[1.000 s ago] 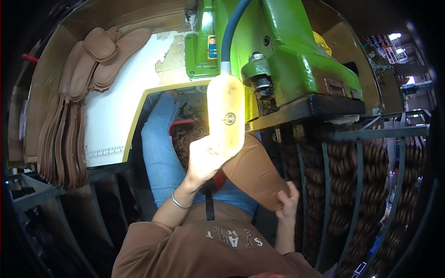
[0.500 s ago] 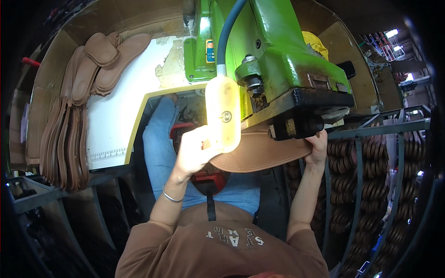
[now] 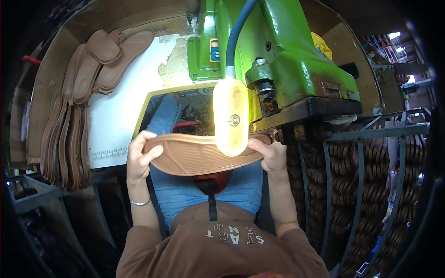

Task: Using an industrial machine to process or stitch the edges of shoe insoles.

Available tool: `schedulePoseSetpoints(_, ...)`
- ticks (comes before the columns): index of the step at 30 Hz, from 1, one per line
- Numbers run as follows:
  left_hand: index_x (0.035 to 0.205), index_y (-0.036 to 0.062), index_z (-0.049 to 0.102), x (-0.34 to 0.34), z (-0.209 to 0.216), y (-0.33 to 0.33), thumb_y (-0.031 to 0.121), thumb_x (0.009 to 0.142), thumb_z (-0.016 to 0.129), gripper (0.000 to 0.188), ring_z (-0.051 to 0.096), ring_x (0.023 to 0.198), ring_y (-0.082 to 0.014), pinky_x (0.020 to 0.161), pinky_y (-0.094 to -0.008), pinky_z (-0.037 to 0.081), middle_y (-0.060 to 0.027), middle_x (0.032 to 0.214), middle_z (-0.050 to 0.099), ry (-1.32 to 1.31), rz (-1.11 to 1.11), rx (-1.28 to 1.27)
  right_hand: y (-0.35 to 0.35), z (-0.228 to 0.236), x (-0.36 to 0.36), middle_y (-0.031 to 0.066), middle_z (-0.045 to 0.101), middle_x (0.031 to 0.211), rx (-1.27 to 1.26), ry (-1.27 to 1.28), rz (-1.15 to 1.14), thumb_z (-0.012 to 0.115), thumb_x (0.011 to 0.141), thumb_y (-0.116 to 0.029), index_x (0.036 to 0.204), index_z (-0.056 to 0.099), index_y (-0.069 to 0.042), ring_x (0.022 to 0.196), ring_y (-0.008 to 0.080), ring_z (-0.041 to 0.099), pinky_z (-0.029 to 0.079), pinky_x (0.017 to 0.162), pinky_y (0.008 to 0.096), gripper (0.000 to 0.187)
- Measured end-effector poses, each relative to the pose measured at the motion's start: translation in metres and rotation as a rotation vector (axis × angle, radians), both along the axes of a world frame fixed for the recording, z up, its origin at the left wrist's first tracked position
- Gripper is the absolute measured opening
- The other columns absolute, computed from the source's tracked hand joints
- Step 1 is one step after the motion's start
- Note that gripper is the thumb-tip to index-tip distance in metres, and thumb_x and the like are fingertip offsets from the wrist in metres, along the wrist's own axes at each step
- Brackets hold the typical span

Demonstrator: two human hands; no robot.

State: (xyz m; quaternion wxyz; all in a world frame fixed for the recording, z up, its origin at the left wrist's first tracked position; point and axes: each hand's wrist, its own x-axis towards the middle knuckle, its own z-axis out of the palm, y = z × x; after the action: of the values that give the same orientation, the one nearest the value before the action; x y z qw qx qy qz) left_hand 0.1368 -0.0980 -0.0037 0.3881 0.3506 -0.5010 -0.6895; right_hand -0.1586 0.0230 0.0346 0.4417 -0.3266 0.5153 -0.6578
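Observation:
A brown shoe sole (image 3: pixel 194 157) is held level between my two hands, its textured underside toward me. My left hand (image 3: pixel 141 155) grips its left end, thumb on the near face and fingers behind. At the other end my right hand (image 3: pixel 271 153) pinches the sole with the thumb in front; its fingers are partly hidden. A lit yellow-white lamp (image 3: pixel 231 118) on a blue flexible neck hangs in front of part of the sole. Just beyond my right hand stands a green machine (image 3: pixel 296 74) with a dark metal arm.
Left on the white worktop (image 3: pixel 109 125) lie several brown insoles (image 3: pixel 104 48), with a bundle (image 3: pixel 65 143) hanging over the edge. Cardboard walls (image 3: pixel 134 18) surround the top. A metal rack (image 3: pixel 366 134) on the right holds many brown soles. A yellow cloth (image 3: pixel 321 45) sits behind the machine.
The sole has come out from under the machine's arm and moved left. Both hands moved left with it, and more of its patterned underside now shows.

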Motion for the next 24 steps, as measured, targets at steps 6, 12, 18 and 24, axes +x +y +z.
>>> schedulePoseSetpoints(6,0.074,0.0067,0.048,0.024,-0.034,0.047,0.004,0.072,0.076,0.028,0.056,0.071,-0.0050,0.063,-0.0217,0.048,-0.0026,0.075,0.061,-0.198,-0.227,0.109,-0.017,0.016,0.028,0.0108,0.062,0.105,-0.006,-0.016,0.017,0.074,0.063,0.009,0.112,0.052,0.005,0.094,0.0168,0.061,0.049,0.085,0.0298,0.054)
schedulePoseSetpoints(12,0.120,-0.0052,0.052,-0.058,-0.056,0.128,0.004,0.076,0.073,0.049,0.057,0.102,-0.0153,0.084,-0.0275,0.048,-0.0093,0.108,0.062,-0.280,-0.511,0.099,-0.018,0.002,0.024,0.0112,0.061,0.105,-0.036,0.113,0.031,0.073,0.066,0.011,0.110,0.052,0.005,0.095,0.0178,0.061,0.050,0.085,0.0303,0.050)
schedulePoseSetpoints(18,0.113,-0.0034,0.054,-0.140,0.017,0.087,0.007,0.083,0.063,0.033,0.059,0.093,-0.0153,0.085,-0.0292,0.046,-0.0096,0.101,0.062,-0.014,-0.096,-0.224,0.000,-0.007,0.026,0.0142,0.056,0.109,-0.134,0.050,-0.084,0.068,0.072,0.011,0.116,0.044,0.005,0.099,0.0196,0.058,0.048,0.087,0.0300,0.051)
schedulePoseSetpoints(24,0.101,-0.0026,0.058,-0.162,0.010,0.077,0.010,0.084,0.066,0.022,0.058,0.076,-0.0093,0.069,-0.0234,0.048,-0.0043,0.085,0.062,-0.144,-0.076,-0.359,0.102,-0.058,0.031,0.0108,0.058,0.111,0.297,0.125,0.077,0.077,0.073,-0.012,0.120,0.046,0.003,0.102,0.0165,0.056,0.044,0.090,0.0305,0.058)
